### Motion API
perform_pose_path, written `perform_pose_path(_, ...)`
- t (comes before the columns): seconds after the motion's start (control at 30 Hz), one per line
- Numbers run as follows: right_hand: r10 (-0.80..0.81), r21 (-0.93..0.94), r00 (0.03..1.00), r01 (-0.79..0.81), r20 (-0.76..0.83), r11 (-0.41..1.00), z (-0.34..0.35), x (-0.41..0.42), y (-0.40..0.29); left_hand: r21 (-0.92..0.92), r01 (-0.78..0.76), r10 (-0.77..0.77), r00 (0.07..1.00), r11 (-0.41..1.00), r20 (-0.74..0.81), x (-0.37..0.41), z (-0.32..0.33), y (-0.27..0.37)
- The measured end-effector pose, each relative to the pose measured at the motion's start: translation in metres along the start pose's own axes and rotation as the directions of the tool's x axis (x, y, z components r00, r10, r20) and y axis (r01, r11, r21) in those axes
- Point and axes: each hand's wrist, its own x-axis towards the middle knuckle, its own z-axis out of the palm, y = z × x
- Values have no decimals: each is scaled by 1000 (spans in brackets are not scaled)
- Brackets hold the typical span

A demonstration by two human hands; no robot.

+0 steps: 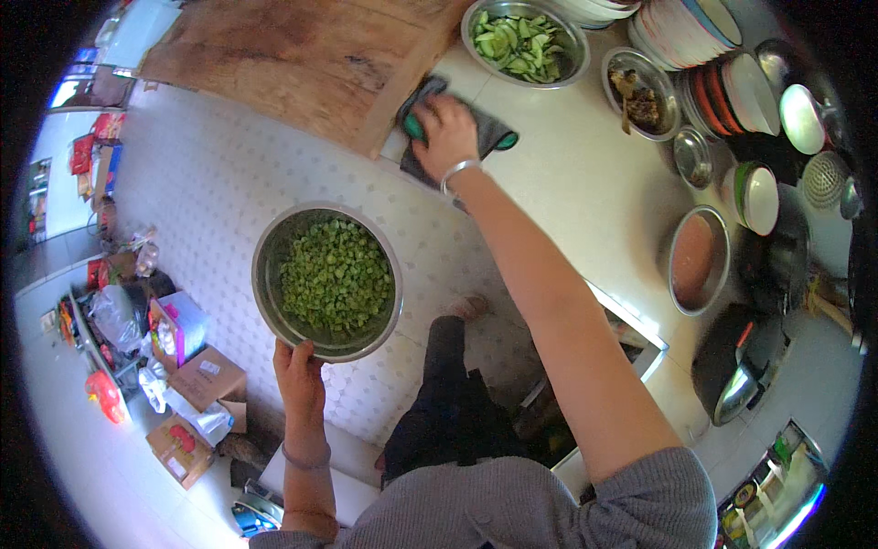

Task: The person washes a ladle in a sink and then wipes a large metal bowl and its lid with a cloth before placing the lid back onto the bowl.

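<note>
My left hand (302, 370) grips the near rim of a steel bowl (259, 281), holding it above the tiled floor. Chopped green vegetable pieces (336, 274) lie in the bowl. My right hand (446, 137), slightly blurred, presses on a dark cloth with green parts (490, 127) at the counter's edge, beside the corner of a wooden board (309, 62). Its fingers bend over the cloth, partly hiding a green part of it. Whether they grip the cloth does not show clearly.
On the counter (583, 178) stand a bowl of sliced green vegetable (518, 44), a bowl with dark brown food (638, 99), a bowl of pinkish contents (693, 264), stacked bowls (748, 92) and a black wok (720, 364). Cardboard boxes (206, 377) are at the left.
</note>
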Motion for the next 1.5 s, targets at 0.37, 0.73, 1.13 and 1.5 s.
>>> perform_pose_path(0.37, 297, 260, 451, -821, 842, 509, -136, -378, -75, 169, -91, -10, 854, 981, 519, 70, 109, -37)
perform_pose_path(0.73, 774, 493, 244, -864, 584, -100, -241, -520, -205, 276, 34, -221, 696, 960, 683, 81, 202, -51)
perform_pose_path(1.13, 998, 787, -50, -615, 28, -53, -262, -634, -317, 635, -395, -483, 421, 664, 768, -100, 134, -117)
perform_pose_path(1.5, 719, 532, -158, -779, -677, 330, -250, -759, -451, 962, -194, -959, -245, 192, 142, -437, -52, -266)
